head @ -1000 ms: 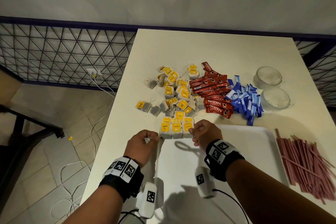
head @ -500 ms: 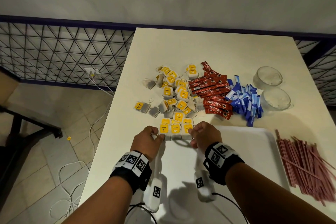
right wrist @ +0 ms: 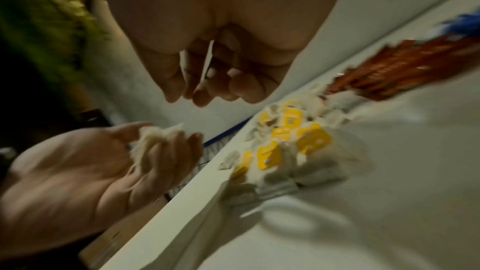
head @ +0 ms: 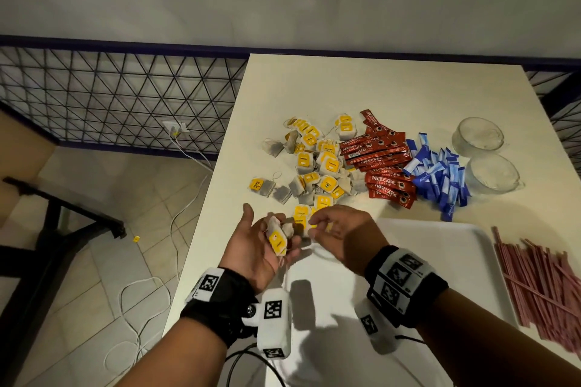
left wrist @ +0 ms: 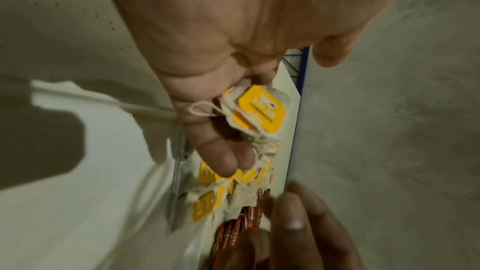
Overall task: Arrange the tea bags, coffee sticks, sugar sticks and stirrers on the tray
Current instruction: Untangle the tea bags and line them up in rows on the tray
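Over the near left corner of the tray (head: 440,248), my left hand (head: 251,248) is cupping a small clump of tea bags (head: 278,234), fingers curled round soft paper pouches with stiff yellow tags and loose strings. Just right of it, my right hand (head: 342,232) is hanging loosely curled; whether it is pinching anything, I cannot tell. I am judging this the tea-bag step, barely begun: next calls for laying these flat in a row. Farther right, glossy red coffee sticks (head: 382,160), blue sugar sticks (head: 440,176) and thin pink stirrers (head: 540,286) are lying on the table (head: 314,85).
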{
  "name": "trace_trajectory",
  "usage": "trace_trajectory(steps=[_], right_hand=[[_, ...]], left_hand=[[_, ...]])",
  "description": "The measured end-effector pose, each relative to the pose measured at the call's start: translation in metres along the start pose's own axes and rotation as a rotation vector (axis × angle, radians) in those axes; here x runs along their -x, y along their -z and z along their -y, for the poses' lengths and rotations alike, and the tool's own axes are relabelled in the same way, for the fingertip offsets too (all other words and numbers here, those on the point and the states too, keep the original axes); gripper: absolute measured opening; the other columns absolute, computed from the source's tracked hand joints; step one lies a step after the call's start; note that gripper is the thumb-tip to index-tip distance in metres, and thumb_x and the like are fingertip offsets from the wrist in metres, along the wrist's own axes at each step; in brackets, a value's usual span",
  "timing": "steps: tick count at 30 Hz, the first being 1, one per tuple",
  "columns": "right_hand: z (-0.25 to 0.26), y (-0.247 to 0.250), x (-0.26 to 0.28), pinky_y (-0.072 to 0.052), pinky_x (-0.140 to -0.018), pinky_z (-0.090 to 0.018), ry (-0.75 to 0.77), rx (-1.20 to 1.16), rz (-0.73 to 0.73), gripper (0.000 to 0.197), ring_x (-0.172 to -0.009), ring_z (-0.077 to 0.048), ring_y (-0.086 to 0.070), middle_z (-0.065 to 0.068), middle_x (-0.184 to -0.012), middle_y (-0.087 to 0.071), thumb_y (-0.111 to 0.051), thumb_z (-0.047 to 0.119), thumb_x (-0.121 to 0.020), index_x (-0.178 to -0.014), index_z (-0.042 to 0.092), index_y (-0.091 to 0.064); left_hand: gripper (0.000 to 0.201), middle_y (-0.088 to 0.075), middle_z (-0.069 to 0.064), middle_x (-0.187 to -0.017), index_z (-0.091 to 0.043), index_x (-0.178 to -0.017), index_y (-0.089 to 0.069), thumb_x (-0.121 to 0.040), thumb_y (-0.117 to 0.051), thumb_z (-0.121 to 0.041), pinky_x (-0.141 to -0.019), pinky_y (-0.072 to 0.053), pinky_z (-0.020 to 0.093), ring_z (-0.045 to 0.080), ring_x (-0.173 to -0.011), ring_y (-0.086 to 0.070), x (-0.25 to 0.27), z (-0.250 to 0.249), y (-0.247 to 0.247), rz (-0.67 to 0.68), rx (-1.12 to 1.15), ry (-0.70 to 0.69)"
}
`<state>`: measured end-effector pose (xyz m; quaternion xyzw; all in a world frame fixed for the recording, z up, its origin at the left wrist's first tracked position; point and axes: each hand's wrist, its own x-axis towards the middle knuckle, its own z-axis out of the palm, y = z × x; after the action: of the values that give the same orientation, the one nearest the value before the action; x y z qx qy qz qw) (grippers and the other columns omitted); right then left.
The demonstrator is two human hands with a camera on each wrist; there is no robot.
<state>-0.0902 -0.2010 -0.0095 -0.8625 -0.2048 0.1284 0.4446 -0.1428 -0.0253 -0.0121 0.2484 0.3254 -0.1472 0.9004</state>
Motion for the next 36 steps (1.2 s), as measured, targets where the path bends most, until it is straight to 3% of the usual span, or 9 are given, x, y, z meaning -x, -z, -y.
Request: trace_trajectory(steps=[3,6,10,13,20,23,27,33,36], right_hand=[[0.009,-0.013,0.002,-0.047,-0.076,-0.019,0.333,0.127,0.11,0.019,-0.083,-0.004,-0.06,0.004,-0.089,-0.066,-0.065,0.03,-0.085,-0.1,0.021,-0.073],[0.016,-0.018,0.004,-0.051,-0.076,-0.025,0.37,0.152,0.091,0.029,-0.086,-0.017,-0.062,0.001,-0.092,-0.064,-0.065,0.026,-0.078,-0.106,0.022,-0.071],[0.029,-0.02,0.009,-0.05,-0.075,-0.027,0.135,0.143,0.031,0.038,-0.081,-0.012,-0.06,0.01,-0.082,-0.059,-0.069,0.038,-0.075,-0.111,0.026,-0.063],[0.035,-0.022,0.01,-0.045,-0.068,-0.021,-0.057,0.077,0.041,0.021,-0.067,-0.002,-0.055,0.01,-0.071,-0.059,-0.074,0.028,-0.079,-0.092,0.028,-0.058],[0.035,-0.006,0.017,-0.036,-0.068,-0.007,0.009,0.028,0.108,0.018,-0.076,0.006,-0.052,0.017,-0.078,-0.059,-0.067,0.017,-0.085,-0.076,0.031,-0.062],[0.035,0.001,0.018,-0.037,-0.062,-0.012,-0.036,-0.066,0.151,0.02,-0.062,0.001,-0.05,0.019,-0.07,-0.057,-0.066,0.02,-0.087,-0.076,0.034,-0.058],[0.039,0.014,0.019,-0.037,-0.064,-0.02,-0.021,-0.109,0.233,0.019,-0.061,0.002,-0.049,0.014,-0.069,-0.055,-0.058,0.017,-0.092,-0.083,0.034,-0.06],[0.053,0.044,0.021,-0.037,-0.061,-0.007,0.106,0.108,0.334,0.016,-0.063,0.007,-0.053,0.012,-0.078,-0.061,-0.056,0.016,-0.095,-0.1,0.02,-0.071],[0.053,0.052,0.024,-0.043,-0.065,-0.017,0.166,0.21,0.345,0.013,-0.068,0.0,-0.056,0.009,-0.08,-0.066,-0.06,0.021,-0.092,-0.103,0.023,-0.068]], left_hand=[[0.07,-0.061,0.022,-0.104,-0.003,-0.104,-0.056,-0.089,-0.032,-0.067,-0.058,-0.058,0.042,0.036,-0.08,-0.066,0.003,0.0,0.003,0.036,0.05,-0.002],[0.069,-0.068,0.02,-0.092,-0.003,-0.1,-0.058,-0.084,-0.035,-0.066,-0.065,-0.056,0.038,0.035,-0.074,-0.069,0.005,0.001,0.004,0.09,-0.008,0.013],[0.069,-0.067,0.024,-0.101,-0.002,-0.109,-0.055,-0.08,-0.042,-0.064,-0.072,-0.055,0.04,0.036,-0.082,-0.067,0.008,0.001,0.005,0.074,-0.026,0.006],[0.062,-0.067,0.025,-0.098,-0.001,-0.1,-0.056,-0.091,-0.037,-0.059,-0.065,-0.06,0.043,0.035,-0.081,-0.07,0.013,0.004,-0.002,0.078,0.028,-0.008],[0.057,-0.055,0.018,-0.085,-0.01,-0.081,-0.054,-0.091,-0.038,-0.064,-0.064,-0.052,0.035,0.029,-0.07,-0.06,0.008,0.023,-0.002,-0.173,-0.126,-0.107],[0.058,-0.06,0.009,-0.066,-0.012,-0.081,-0.056,-0.092,-0.033,-0.064,-0.049,-0.046,0.025,0.021,-0.05,-0.056,0.012,0.031,-0.003,-0.219,-0.249,-0.136],[0.057,-0.06,0.004,-0.054,-0.014,-0.073,-0.053,-0.096,-0.03,-0.06,-0.052,-0.035,0.024,0.019,-0.045,-0.045,0.024,0.038,-0.013,-0.234,-0.395,-0.165],[0.029,-0.048,-0.004,-0.055,-0.019,-0.077,-0.068,-0.08,-0.069,-0.048,-0.055,-0.036,0.026,0.016,-0.052,-0.039,0.04,0.028,-0.001,-0.201,-0.833,-0.476],[0.018,-0.041,-0.009,-0.051,-0.02,-0.085,-0.071,-0.072,-0.081,-0.027,-0.047,-0.029,0.022,0.009,-0.045,-0.032,0.052,0.026,-0.018,-0.023,-1.075,-0.513]])
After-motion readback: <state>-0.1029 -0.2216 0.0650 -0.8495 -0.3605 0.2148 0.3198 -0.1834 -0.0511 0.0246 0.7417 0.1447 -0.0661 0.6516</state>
